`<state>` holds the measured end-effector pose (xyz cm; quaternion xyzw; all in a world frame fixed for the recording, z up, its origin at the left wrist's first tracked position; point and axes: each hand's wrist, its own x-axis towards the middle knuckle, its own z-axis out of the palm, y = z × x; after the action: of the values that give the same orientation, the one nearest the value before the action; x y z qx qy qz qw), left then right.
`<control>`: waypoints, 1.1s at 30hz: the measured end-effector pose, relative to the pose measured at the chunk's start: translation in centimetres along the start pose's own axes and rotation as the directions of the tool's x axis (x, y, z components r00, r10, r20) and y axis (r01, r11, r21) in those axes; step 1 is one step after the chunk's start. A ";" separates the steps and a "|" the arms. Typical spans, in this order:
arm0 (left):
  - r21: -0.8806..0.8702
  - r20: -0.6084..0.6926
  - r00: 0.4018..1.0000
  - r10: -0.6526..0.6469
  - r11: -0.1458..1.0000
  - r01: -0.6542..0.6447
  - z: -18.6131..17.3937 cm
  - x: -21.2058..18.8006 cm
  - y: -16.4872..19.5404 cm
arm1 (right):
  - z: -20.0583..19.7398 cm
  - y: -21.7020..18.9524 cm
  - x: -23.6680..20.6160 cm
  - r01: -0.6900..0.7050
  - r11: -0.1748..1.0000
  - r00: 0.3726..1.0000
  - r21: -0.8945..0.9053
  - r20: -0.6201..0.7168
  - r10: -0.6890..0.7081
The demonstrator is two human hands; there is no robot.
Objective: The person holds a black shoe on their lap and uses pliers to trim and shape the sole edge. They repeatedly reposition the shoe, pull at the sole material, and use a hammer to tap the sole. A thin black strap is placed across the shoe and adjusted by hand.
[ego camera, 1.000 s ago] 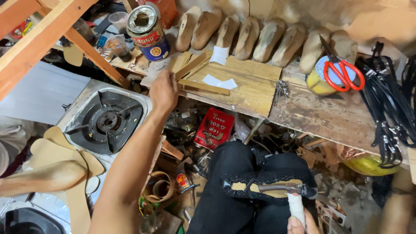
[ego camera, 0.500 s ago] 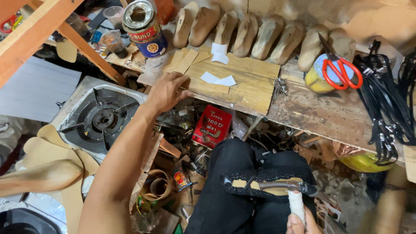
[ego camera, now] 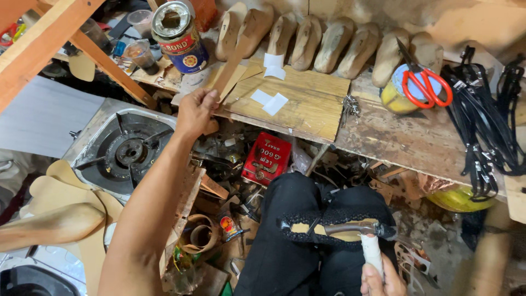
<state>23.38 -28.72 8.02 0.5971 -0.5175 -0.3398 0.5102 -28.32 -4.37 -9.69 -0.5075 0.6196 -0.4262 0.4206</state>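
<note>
The left hand [ego camera: 194,112] was closed on the lower end of a thin, flat, tan wooden strip [ego camera: 233,63], which slanted up over the pale wooden work board [ego camera: 307,104] toward the open red-and-blue tin can [ego camera: 179,37]; the right hand [ego camera: 381,279] gripped the white-wrapped handle of a metal hammer [ego camera: 356,233]. The hammer's head rested on a black lace shoe upper [ego camera: 329,222] lying across the lap.

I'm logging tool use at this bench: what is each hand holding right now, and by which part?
The left hand grips a thin tan insole-shaped piece by its lower end. The right hand holds a hammer by its white handle, head resting on the black shoe.
</note>
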 end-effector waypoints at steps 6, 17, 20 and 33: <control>0.178 0.195 0.970 0.143 0.968 -0.178 3.2 -6.2 3.8 | -0.5 -2.1 -0.6 0.008 0.999 0.992 0.053 -0.125 -0.002; 0.157 0.687 0.658 0.310 0.820 -0.550 10.0 -23.8 6.8 | -1.9 -12.0 0.6 -0.079 0.958 0.994 0.275 0.097 0.054; 0.209 0.508 0.781 0.363 0.828 -0.521 10.8 -25.1 5.3 | -2.2 -11.2 1.5 -0.101 0.975 0.991 0.196 0.103 0.082; -0.116 0.350 0.935 0.052 0.993 -0.012 14.7 -24.3 0.1 | -2.7 -9.9 8.9 0.171 0.975 0.979 0.140 0.088 -0.185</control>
<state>3.92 -9.03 1.54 0.4885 -0.5900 -0.4615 0.4476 -29.38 -14.05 -0.25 -0.5528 0.5203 -0.4762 0.4438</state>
